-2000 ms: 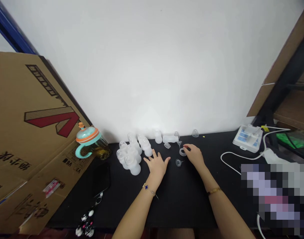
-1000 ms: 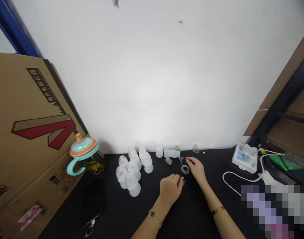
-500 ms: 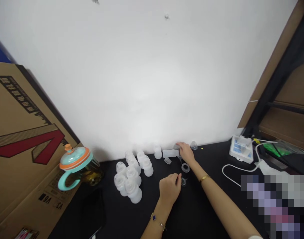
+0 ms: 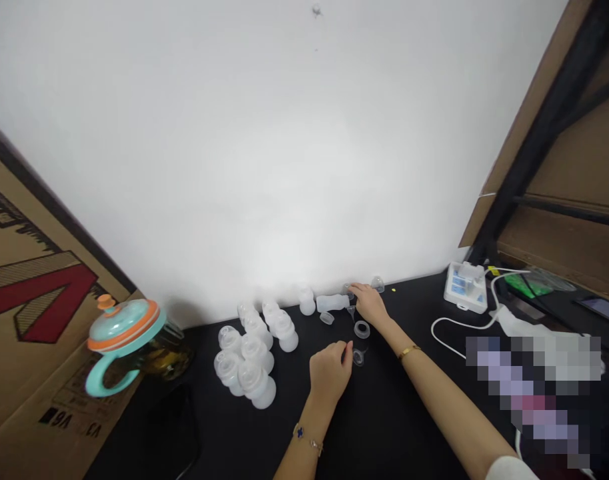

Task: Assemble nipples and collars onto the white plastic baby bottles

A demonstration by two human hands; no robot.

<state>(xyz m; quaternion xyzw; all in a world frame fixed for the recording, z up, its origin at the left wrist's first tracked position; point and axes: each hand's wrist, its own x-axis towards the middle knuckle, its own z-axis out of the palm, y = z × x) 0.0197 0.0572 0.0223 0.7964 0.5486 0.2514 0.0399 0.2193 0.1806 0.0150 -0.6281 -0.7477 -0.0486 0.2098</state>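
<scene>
My right hand (image 4: 369, 307) is at the back of the table by the wall, its fingertips on a clear dome cap (image 4: 348, 291). Beside that cap a frosted baby bottle (image 4: 333, 303) lies on its side. My left hand (image 4: 329, 369) is closed just above the tabletop; whatever its fingers hold, if anything, is hidden. Close to it lies a clear teat-like part (image 4: 358, 357). Between the hands are a ring-shaped collar (image 4: 362, 329), a small funnel-shaped piece (image 4: 352, 311) and another translucent ring (image 4: 326, 319). A second dome cap (image 4: 378, 285) rests against the wall.
Several capped white baby bottles (image 4: 254, 357) stand grouped on the left, with one more bottle (image 4: 307, 301) near the wall. A teal-lidded jug (image 4: 134, 340) stands before a cardboard box (image 4: 29, 300). On the right are a white power strip (image 4: 465, 288) and its cable (image 4: 437, 333).
The view has turned slightly right, so everything sits further left. My right hand stays at the dome cap, its fingers a little more extended. My left hand remains closed in about the same place.
</scene>
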